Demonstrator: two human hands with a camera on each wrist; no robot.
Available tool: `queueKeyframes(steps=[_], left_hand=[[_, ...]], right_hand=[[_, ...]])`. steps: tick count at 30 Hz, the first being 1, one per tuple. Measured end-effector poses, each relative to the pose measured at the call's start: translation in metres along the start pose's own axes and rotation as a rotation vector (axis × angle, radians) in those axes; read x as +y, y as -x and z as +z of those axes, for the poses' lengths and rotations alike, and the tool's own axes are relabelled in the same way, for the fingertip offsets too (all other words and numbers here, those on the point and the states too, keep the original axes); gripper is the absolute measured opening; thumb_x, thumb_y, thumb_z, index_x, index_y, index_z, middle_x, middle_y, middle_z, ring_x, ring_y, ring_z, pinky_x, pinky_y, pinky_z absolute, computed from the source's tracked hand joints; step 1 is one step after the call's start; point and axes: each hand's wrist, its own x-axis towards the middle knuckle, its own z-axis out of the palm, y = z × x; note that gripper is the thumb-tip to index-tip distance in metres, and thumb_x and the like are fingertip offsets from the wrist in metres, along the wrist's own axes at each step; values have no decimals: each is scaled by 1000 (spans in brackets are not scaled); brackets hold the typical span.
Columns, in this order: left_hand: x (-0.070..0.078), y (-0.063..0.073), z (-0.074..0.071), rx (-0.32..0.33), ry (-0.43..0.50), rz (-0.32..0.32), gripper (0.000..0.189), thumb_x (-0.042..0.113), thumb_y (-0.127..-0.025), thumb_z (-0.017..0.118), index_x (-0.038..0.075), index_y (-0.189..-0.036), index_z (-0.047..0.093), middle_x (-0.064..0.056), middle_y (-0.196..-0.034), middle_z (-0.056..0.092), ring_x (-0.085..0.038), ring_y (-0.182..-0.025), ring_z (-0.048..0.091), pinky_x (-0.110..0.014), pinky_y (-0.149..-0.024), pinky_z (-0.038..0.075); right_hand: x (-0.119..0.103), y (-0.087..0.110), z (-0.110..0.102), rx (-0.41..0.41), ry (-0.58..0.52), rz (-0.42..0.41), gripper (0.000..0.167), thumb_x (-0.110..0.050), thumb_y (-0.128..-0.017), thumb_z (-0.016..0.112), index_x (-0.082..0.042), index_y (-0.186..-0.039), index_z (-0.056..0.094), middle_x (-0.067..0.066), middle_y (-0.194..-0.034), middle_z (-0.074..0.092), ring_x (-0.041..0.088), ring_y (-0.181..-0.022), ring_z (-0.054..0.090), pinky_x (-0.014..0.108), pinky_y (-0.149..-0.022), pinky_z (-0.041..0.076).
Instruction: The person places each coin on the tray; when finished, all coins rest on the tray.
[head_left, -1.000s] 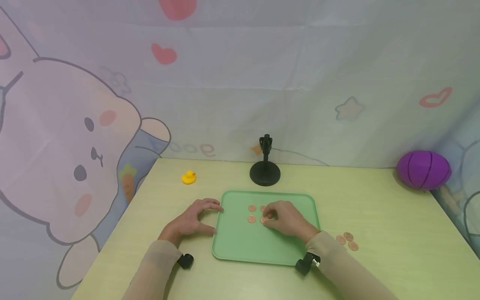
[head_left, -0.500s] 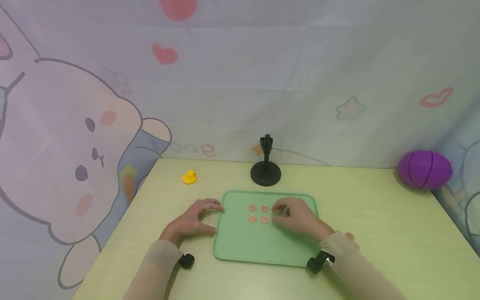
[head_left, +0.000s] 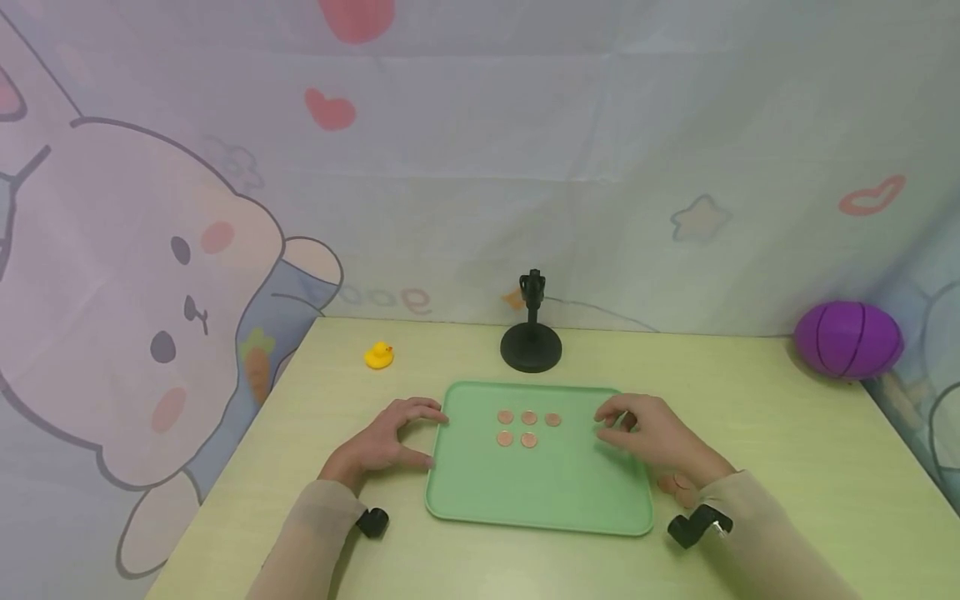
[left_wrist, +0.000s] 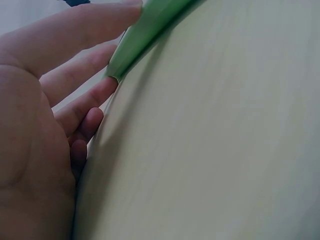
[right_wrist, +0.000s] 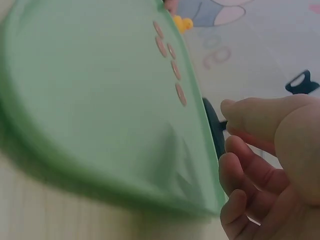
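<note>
Copper-coloured coins [head_left: 528, 417] lie flat on a green tray [head_left: 480, 492], three in the back row and two in front. My left hand [head_left: 386, 437] rests at the tray's left edge, thumb and fingers spread and touching the rim. In the left wrist view, fingertips [left_wrist: 112, 82] meet the green rim. Over the tray's right side hovers my right hand [head_left: 648, 429], fingers loosely bent and holding nothing, apart from the coins. Beyond the tray's right edge more coins [head_left: 684, 498] lie on the table, partly hidden under my right wrist.
Behind the tray stands a black stand with a round base [head_left: 531, 348]. A yellow rubber duck [head_left: 378, 356] sits at the back left of the table [head_left: 750, 400]. At the back right corner rests a purple ball [head_left: 847, 340]. A printed cloth [head_left: 480, 200] hangs behind.
My right hand has moved right, away from the coin rows. A coin now shows at the right end of the back row. My left hand has stayed in place.
</note>
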Motion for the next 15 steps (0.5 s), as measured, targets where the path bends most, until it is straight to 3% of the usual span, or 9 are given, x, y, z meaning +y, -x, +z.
queueKeyframes(steps=[6, 15], left_hand=[[1, 0, -3, -1, -9, -5, 59, 28, -78, 91, 24, -133, 70, -4, -154, 50, -34, -145, 34, -64, -120, 22], [-1, 1, -6, -2, -14, -1, 60, 28, -79, 91, 22, -134, 70, -5, -155, 50, -35, -146, 34, -65, -121, 21]], right_hand=[[20, 13, -15, -7, 13, 59, 16, -24, -97, 77, -16, -111, 76, -4, -98, 68, 17, -84, 63, 28, -73, 54], [33, 28, -32, -13, 30, 73, 11, -24, -99, 75, -17, -108, 76, -4, -96, 68, 14, -84, 63, 27, -75, 54]])
